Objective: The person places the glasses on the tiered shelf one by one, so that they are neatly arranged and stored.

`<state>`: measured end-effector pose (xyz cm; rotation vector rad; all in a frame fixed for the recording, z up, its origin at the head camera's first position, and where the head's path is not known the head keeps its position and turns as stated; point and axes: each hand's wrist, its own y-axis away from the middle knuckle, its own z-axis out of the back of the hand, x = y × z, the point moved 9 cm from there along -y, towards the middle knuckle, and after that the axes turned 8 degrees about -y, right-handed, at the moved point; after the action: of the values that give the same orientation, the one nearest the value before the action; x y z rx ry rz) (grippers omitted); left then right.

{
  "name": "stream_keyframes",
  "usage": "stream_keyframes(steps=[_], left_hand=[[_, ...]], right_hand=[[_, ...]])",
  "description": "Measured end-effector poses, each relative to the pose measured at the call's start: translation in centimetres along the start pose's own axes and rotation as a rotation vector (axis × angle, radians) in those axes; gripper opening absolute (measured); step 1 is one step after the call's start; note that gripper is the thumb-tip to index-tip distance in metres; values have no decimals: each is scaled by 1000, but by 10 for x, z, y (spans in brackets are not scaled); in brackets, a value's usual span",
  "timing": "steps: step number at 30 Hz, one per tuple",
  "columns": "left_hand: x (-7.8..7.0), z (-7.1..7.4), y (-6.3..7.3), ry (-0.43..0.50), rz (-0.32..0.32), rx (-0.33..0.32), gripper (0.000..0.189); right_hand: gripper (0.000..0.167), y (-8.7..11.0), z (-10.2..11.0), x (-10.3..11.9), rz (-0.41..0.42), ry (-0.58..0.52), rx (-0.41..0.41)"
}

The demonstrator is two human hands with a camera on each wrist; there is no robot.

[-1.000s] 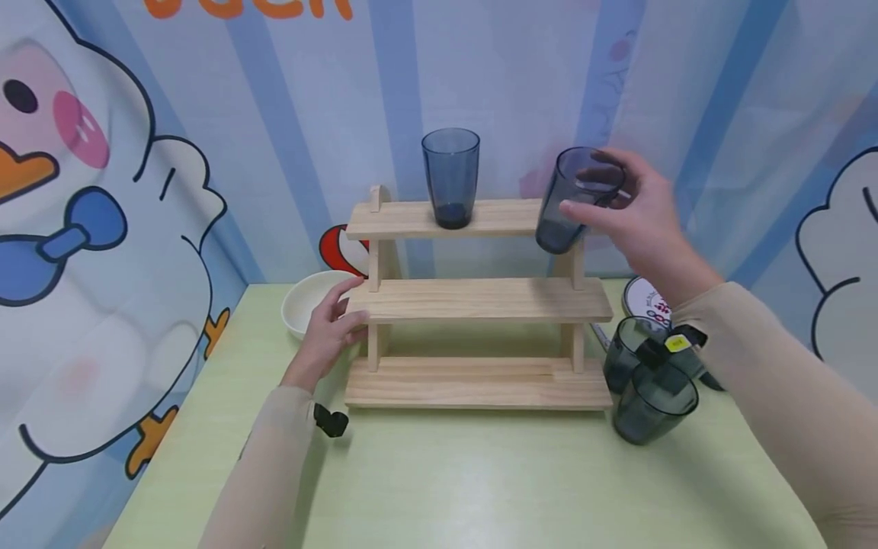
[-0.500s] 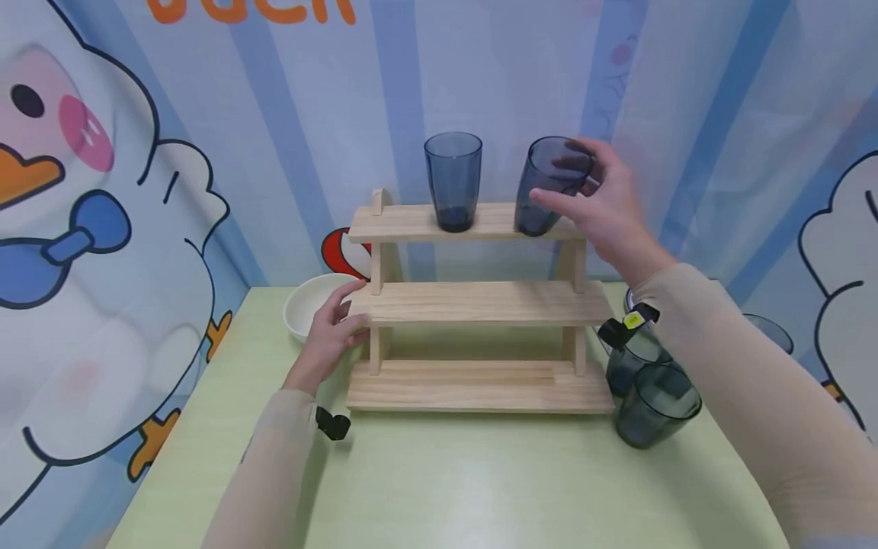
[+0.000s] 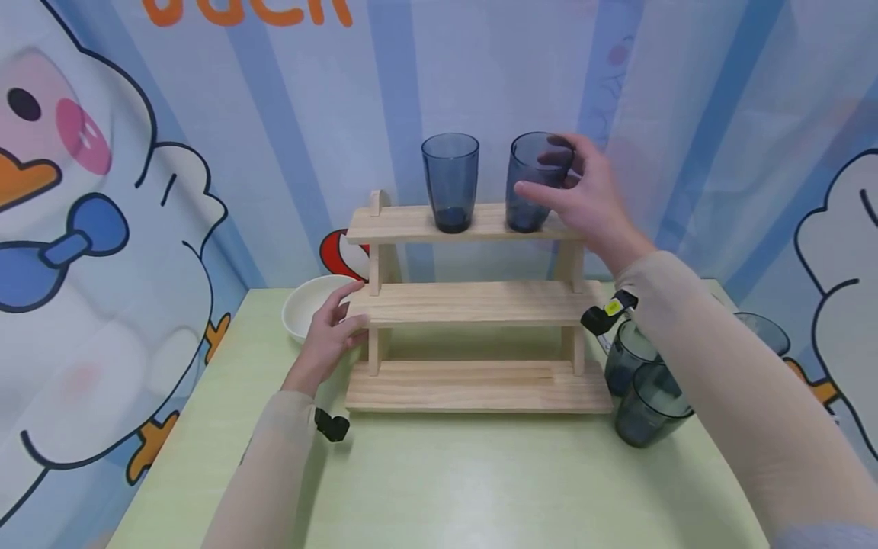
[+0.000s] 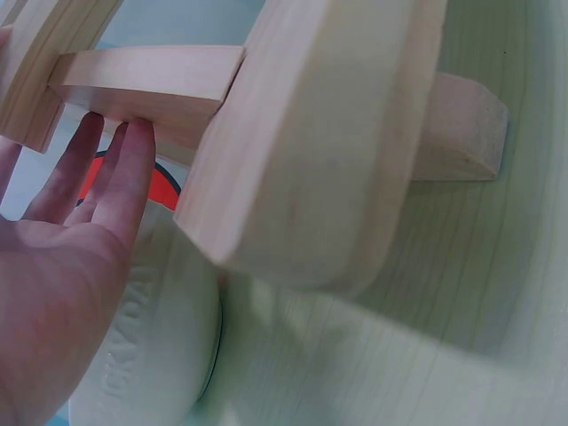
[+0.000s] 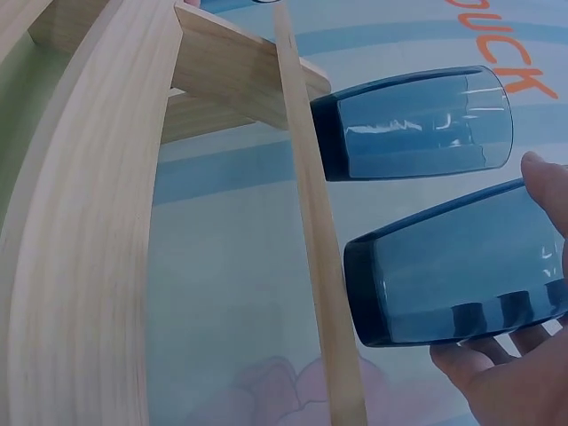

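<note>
A three-tier wooden display rack (image 3: pixel 473 303) stands on the table. On its top tier is an upright dark tinted glass tumbler (image 3: pixel 450 179). To its right, my right hand (image 3: pixel 593 198) holds a second matching tumbler (image 3: pixel 524 206) near the rim, between thumb and fingers. This tumbler is almost upright, its base right at the top tier; in the right wrist view, the held tumbler (image 5: pixel 444 275) tilts slightly. My left hand (image 3: pixel 324 335) is at the left end of the middle tier. In the left wrist view, its nearly straight fingers (image 4: pixel 126 182) touch the rack's side support (image 4: pixel 151 80).
A white bowl (image 3: pixel 298 309) sits behind the left hand. Right of the rack stand more tinted tumblers, including a front one (image 3: pixel 645 412) and one behind it (image 3: pixel 624 362); my right sleeve partly covers them. A printed curtain (image 3: pixel 288 137) hangs close behind the rack.
My right hand has carried the tumbler left from the rack's right end and brought it nearer upright, beside the first one on the top tier. The left hand has stayed put.
</note>
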<state>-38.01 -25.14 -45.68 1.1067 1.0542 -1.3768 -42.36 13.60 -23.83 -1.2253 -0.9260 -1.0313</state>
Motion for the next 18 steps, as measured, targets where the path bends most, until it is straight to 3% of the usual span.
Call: stream_keyframes(steps=[18], left_hand=[[-2,0,2,3,-6,0,68]], right_hand=[[91,-10,-6,-3,-133,84,7]])
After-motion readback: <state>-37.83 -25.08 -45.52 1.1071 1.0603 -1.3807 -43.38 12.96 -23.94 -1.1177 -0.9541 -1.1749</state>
